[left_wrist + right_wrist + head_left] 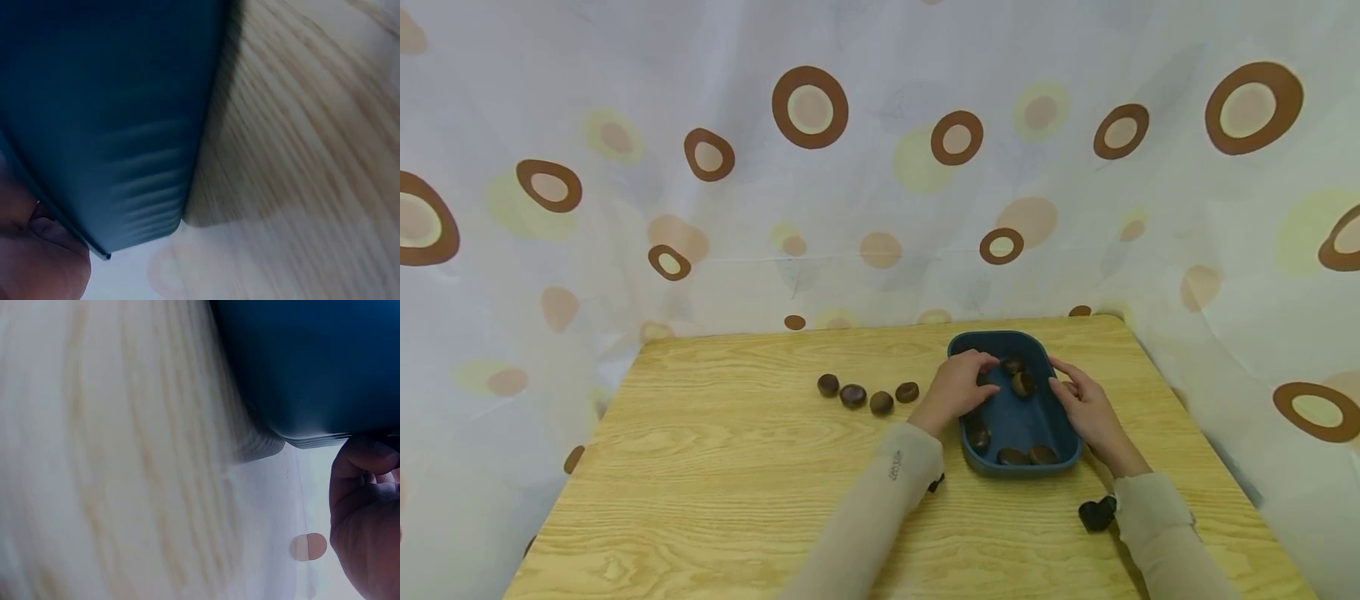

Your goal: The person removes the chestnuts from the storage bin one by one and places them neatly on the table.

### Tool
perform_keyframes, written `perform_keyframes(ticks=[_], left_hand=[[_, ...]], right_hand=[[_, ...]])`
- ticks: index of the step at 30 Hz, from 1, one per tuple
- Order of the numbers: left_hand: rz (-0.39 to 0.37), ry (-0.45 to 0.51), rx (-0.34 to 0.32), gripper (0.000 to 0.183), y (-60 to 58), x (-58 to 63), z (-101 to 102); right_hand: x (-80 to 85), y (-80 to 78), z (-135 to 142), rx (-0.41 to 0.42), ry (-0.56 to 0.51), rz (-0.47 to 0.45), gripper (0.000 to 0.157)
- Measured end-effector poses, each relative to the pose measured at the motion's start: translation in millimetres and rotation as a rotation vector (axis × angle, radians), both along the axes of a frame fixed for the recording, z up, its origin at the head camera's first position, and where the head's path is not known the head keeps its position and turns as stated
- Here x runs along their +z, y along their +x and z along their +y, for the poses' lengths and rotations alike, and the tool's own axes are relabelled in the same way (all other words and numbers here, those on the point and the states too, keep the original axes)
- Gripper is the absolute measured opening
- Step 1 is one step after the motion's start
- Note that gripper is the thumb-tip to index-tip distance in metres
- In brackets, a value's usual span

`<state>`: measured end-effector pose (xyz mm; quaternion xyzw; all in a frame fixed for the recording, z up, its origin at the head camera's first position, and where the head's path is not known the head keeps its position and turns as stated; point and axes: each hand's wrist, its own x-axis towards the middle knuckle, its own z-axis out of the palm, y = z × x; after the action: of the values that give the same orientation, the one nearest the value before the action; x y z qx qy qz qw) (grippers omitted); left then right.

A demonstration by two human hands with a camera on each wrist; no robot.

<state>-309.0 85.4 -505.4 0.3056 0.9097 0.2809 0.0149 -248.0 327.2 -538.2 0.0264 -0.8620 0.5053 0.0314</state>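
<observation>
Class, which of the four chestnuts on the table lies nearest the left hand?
The rightmost chestnut, beside the left hand; the other three lie farther left.

Wood-grained table top (715, 467), pale yellow, extending to both sides of the fingers (991, 390) and nearer the viewer than they are. Directly on it: a dark blue, rounded rectangular container (1022, 470), upright, between the fingers of the left hand (953, 387) and those of the right hand (1092, 414); four brown nuts (853, 396), in an uneven row left of the left hand's fingers
</observation>
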Motion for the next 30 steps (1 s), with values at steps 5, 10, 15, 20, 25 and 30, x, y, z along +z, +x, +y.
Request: perform_keyframes(ticks=[5, 10, 15, 20, 25, 30], left_hand=[[0.015, -0.062, 0.008, 0.043, -2.2, 2.6, 14.4], [-0.044, -0.047, 0.005, 0.047, -1.1, 8.3, 33.0], [-0.151, -0.003, 0.060, 0.048, 1.2, 3.6, 44.7], [-0.180, -0.022, 0.088, 0.047, 2.8, -5.3, 48.9], [-0.160, -0.080, 0.071, 0.046, 2.0, -11.3, 53.1], [-0.146, -0.107, 0.057, 0.044, 1.7, -15.6, 56.9]], right_hand=[[3.7, -1.6, 1.8, 0.008, -0.002, -0.005, 0.057], [4.8, -2.2, 2.6, 0.020, -0.031, -0.009, 0.058], [2.3, -2.2, 0.1, 0.020, -0.058, -0.015, 0.058], [1.7, -1.2, -2.9, 0.008, -0.047, -0.011, 0.056], [1.8, -1.4, -1.1, -0.002, -0.032, -0.009, 0.055], [-0.1, -1.7, 1.6, -0.004, -0.029, -0.013, 0.056]])
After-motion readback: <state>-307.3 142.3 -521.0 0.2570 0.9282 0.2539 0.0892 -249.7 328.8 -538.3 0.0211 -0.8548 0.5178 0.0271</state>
